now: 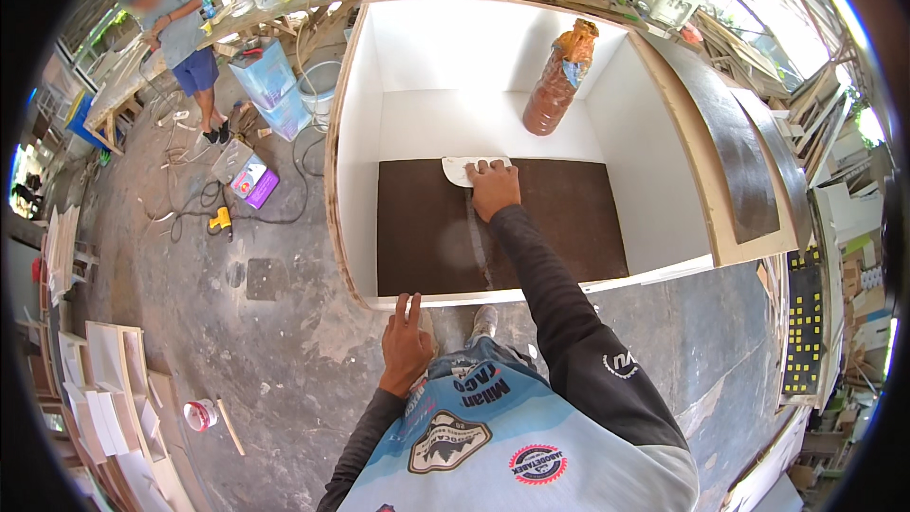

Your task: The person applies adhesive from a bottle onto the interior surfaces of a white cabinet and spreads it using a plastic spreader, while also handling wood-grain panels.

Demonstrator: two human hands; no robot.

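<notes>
Sheet (457, 172), white, flat, round-cornered, in grip of right hand (495, 191), left hand (406, 347) loose at box rim (332, 161)

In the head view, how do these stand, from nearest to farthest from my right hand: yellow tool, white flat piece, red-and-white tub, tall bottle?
1. White flat piece: touching the right hand.
2. Tall bottle: beyond the hand, slightly right, inside the box.
3. Yellow tool: left, on the floor.
4. Red-and-white tub: lower left, on the floor.
</notes>
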